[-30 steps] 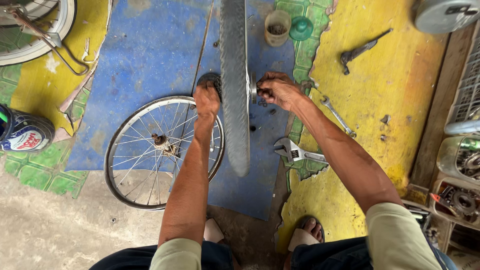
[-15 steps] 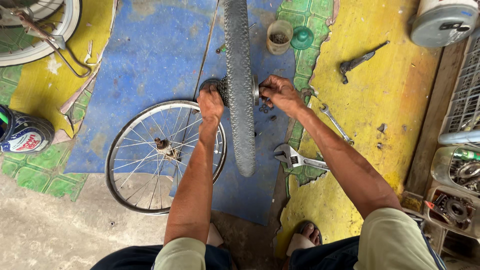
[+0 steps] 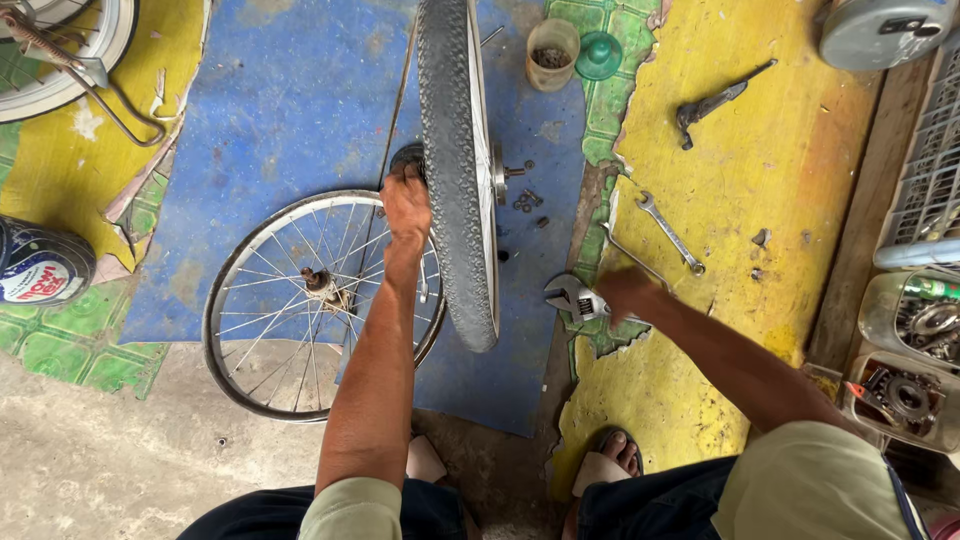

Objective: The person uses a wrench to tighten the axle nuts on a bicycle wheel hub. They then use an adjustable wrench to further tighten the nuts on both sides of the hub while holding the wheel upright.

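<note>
A bicycle wheel with a black tyre [image 3: 455, 170] stands upright on a blue mat [image 3: 280, 110]. My left hand [image 3: 405, 205] is closed on the dark hub on the wheel's left side. My right hand [image 3: 625, 290], blurred, lies over the handle of an adjustable wrench [image 3: 572, 298] on the floor to the right of the wheel. Whether it grips the wrench is unclear. Small nuts [image 3: 525, 200] lie beside the axle end.
A bare spoked rim [image 3: 240, 290] lies flat under my left arm. A spanner [image 3: 668, 232], a dark tool [image 3: 715, 100], a cup of small parts [image 3: 552, 52] and a green lid [image 3: 598, 55] lie around. Parts boxes [image 3: 910, 350] line the right; a can [image 3: 40, 265] sits left.
My right hand has left the wheel's axle and dropped down and right onto the adjustable wrench. My left hand has stayed on the hub.
</note>
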A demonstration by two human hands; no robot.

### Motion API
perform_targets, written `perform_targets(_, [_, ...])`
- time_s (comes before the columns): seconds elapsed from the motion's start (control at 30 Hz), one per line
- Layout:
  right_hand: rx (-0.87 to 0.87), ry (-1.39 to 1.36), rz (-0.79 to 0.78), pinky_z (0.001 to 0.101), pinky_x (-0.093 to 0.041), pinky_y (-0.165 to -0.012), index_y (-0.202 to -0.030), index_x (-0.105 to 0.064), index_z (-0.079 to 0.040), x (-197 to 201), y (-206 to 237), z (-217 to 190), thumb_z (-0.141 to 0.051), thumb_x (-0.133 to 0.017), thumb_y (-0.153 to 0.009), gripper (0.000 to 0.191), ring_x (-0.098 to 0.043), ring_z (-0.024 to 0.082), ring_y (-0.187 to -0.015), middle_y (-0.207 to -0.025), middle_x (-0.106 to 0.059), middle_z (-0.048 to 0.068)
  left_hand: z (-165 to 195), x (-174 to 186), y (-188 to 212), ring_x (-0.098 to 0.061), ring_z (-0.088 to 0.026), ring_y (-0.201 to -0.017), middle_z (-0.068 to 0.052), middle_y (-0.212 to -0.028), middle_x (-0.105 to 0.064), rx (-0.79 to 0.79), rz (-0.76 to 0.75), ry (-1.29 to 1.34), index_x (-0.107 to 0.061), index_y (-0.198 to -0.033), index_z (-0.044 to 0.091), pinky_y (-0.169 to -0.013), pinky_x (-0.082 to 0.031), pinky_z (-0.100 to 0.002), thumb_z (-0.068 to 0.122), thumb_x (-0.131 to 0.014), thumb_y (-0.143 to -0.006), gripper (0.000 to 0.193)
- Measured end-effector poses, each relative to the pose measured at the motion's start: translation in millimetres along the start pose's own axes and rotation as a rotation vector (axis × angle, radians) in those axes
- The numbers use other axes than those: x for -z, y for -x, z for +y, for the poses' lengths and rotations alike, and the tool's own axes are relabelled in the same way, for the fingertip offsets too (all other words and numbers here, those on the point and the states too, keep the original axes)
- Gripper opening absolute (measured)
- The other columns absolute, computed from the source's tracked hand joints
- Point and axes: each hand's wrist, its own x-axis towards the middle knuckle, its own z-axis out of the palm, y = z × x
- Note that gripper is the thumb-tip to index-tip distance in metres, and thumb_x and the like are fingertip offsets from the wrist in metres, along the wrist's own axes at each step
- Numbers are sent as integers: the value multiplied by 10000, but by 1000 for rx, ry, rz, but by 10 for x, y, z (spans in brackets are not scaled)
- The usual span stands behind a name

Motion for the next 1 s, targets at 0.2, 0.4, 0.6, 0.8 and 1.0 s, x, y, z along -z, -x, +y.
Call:
perform_targets(0.2, [31,-91,184,427,-617,-816,-1176,-691,-103,-318,134,24,-292,-798,-804,431,-729,301,-976,-1116,-706,117,44,-22,7,-650,-517,-888,-295,-906,-700,13,1,11,-701,-1028,-5,-784,-498,-531,248,-466,-1026,345])
perform_targets(0.4, [11,-561,364,397,-584,-803,-1104,-715,-107,-330,157,-2,-167,-816,-661,459,-708,262,-877,-947,-738,127,87,-18,24,-643,-531,-912,-306,-929,-694,-96,36,-1,-697,-1025,-12,-809,-511,-530,234,-483,-1036,326])
perform_targets(0.6, [135,-747,559,322,-574,-625,-916,-753,-75,-91,138,191,-279,-859,-808,254,-685,183,-692,-820,-747,101,149,-5,31,-643,-534,-930,-296,-946,-705,-50,9,12,-704,-1043,-15,-808,-512,-527,238,-485,-1030,335])
perform_targets(0.8, [122,-1325,615,332,-529,-490,-992,-676,-54,426,405,167,-304,-749,-869,288,-617,148,-542,-695,-679,45,151,-36,-9,-642,-531,-957,-298,-987,-706,-45,20,-48,-701,-1070,-7,-863,-504,-538,267,-492,-1037,346])
perform_targets(1.0, [-9,-817,918,426,-519,-520,-1029,-681,-28,994,704,116,-463,-611,-996,442,-585,189,-497,-618,-605,72,116,-65,-109,-586,-557,-1014,-319,-1058,-682,-10,-68,-145,-703,-1096,8,-924,-454,-571,291,-466,-1026,376])
